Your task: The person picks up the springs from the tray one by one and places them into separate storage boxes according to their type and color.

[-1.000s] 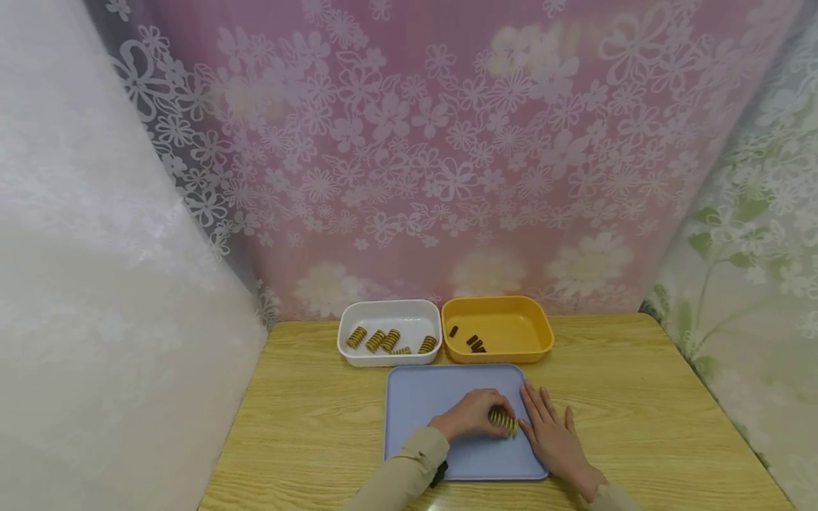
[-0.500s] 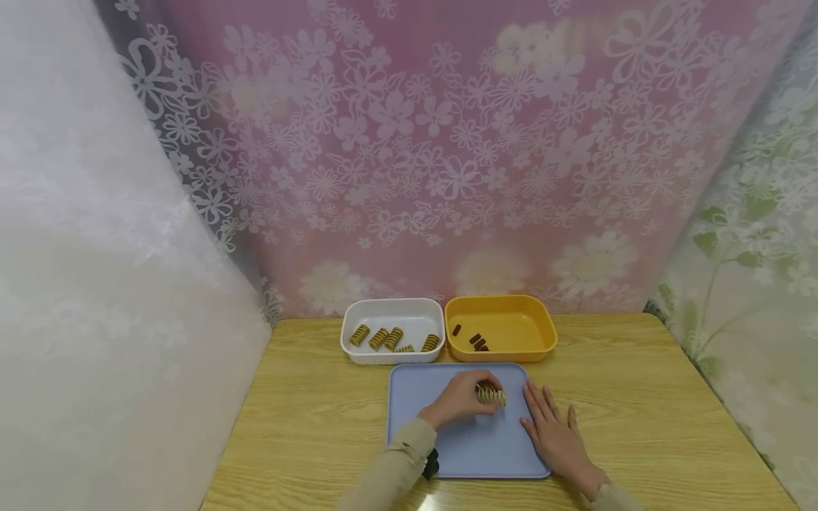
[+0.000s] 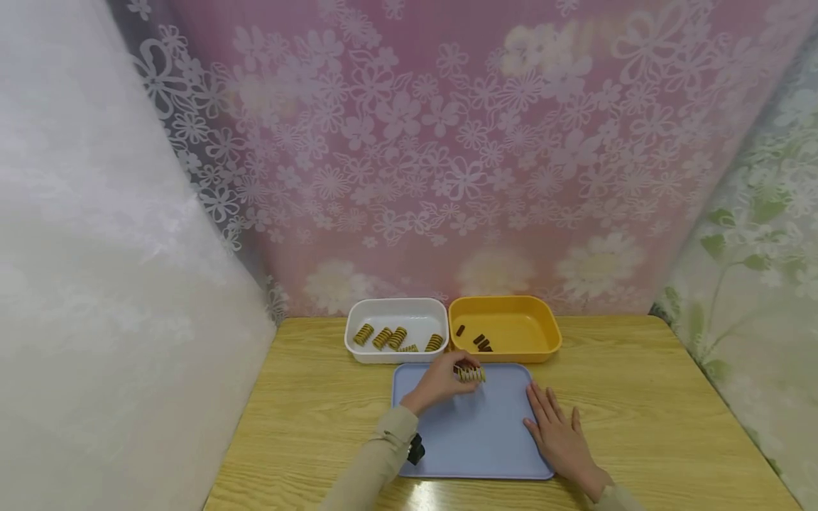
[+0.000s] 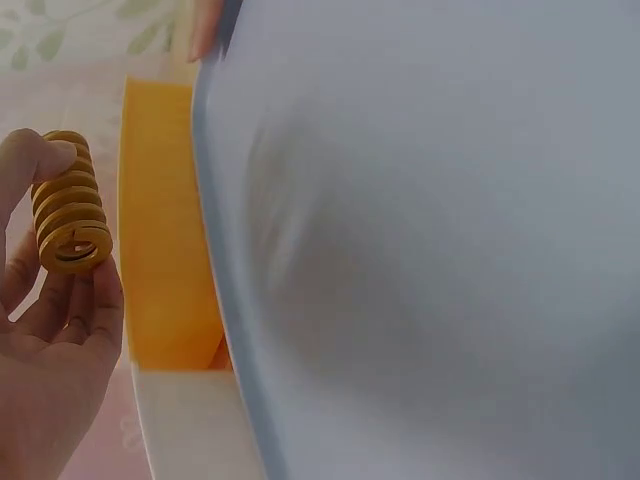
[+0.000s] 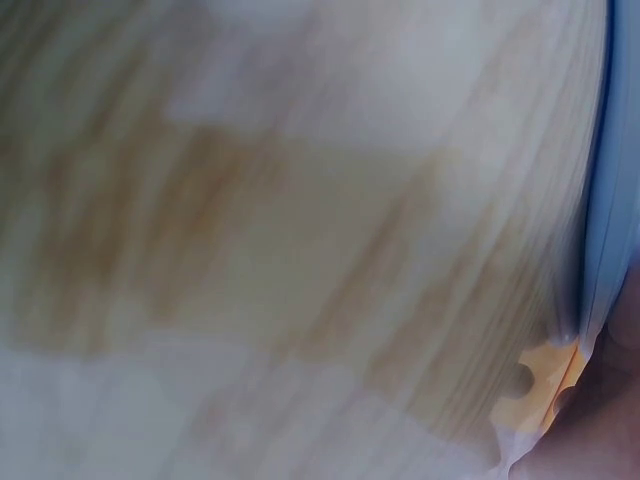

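My left hand [image 3: 439, 381] holds a yellow coil spring [image 3: 471, 374] over the far part of the light-blue tray [image 3: 481, 443]. In the left wrist view the thumb and fingers grip the spring [image 4: 70, 205] from either side, one open coil end facing the camera. On the tray's right edge rests my right hand [image 3: 564, 440], fingers straight and pointing away from me. The right wrist view shows mostly blurred wood-grain table, with the tray's edge [image 5: 612, 180] and part of the hand [image 5: 590, 430] at the right.
Behind the tray stands a white bin [image 3: 397, 358] holding several yellow springs [image 3: 397, 338]. Touching or close beside it is a yellow-orange bin [image 3: 511, 357] with several small dark-brown pieces [image 3: 479, 339]. Flowered curtains [image 3: 447, 177] enclose the wooden table [image 3: 639, 426].
My left hand has carried the spring left and away from me, from the tray's right side toward its far edge. The right hand stays at the tray's edge.
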Demonstrator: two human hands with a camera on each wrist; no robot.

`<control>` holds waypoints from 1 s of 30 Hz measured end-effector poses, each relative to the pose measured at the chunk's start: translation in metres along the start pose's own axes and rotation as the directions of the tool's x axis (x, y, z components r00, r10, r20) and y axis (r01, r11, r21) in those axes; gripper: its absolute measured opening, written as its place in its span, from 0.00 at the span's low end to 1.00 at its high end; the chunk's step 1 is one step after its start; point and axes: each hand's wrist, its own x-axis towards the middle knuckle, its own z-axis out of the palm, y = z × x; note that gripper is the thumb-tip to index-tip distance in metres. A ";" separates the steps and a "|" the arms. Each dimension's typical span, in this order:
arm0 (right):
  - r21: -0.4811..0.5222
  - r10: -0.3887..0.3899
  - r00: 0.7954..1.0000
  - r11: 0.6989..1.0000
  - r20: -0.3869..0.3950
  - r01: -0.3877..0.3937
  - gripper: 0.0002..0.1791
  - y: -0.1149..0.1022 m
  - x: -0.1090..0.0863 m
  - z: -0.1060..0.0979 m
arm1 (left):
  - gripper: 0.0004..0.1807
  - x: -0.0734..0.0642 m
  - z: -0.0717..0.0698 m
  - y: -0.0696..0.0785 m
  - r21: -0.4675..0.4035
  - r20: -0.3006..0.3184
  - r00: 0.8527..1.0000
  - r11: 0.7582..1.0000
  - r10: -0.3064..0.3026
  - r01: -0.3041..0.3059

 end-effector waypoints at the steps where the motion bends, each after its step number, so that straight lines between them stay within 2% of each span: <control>1: 0.003 -0.001 1.000 1.000 -0.002 0.001 0.34 0.001 0.000 0.000 | 0.17 0.000 -0.003 -0.001 -0.002 -0.008 1.000 1.000 0.000 -0.001; 5: 0.003 -0.023 0.999 1.000 -0.049 0.023 0.34 -0.002 -0.001 -0.001 | 0.17 0.001 -0.020 -0.002 0.015 -0.052 0.999 1.000 -0.018 0.019; 8: 0.002 -0.035 0.997 0.999 -0.073 0.035 0.34 -0.004 -0.001 -0.003 | 0.17 0.002 -0.035 -0.003 0.049 -0.104 0.994 0.998 -0.021 0.026; 11: -0.005 -0.033 0.997 0.999 -0.064 0.033 0.34 -0.004 -0.001 -0.002 | 0.16 0.006 -0.051 -0.008 0.068 -0.175 0.984 0.997 -0.013 0.026; 15: -0.018 -0.040 0.997 0.999 -0.072 0.038 0.34 -0.004 -0.001 -0.001 | 0.16 0.013 -0.071 -0.017 0.077 -0.285 0.958 0.995 -0.042 0.066; 19: -0.031 -0.049 0.994 0.998 -0.095 0.047 0.34 0.000 -0.002 -0.001 | 0.15 0.023 -0.081 -0.024 0.103 -0.360 0.924 0.979 -0.127 0.174; 22: -0.031 -0.053 0.994 0.998 -0.094 0.050 0.33 0.002 -0.003 -0.001 | 0.14 0.030 -0.084 -0.030 0.111 -0.377 0.910 0.968 -0.170 0.227; 26: -0.013 -0.046 0.994 0.999 -0.099 0.045 0.34 0.000 -0.003 -0.002 | 0.14 0.037 -0.083 -0.040 0.136 -0.358 0.913 0.957 -0.195 0.257; 30: -0.008 -0.037 0.994 0.999 -0.099 0.036 0.34 -0.005 -0.003 -0.002 | 0.13 0.040 -0.079 -0.053 0.198 -0.334 0.913 0.930 -0.234 0.311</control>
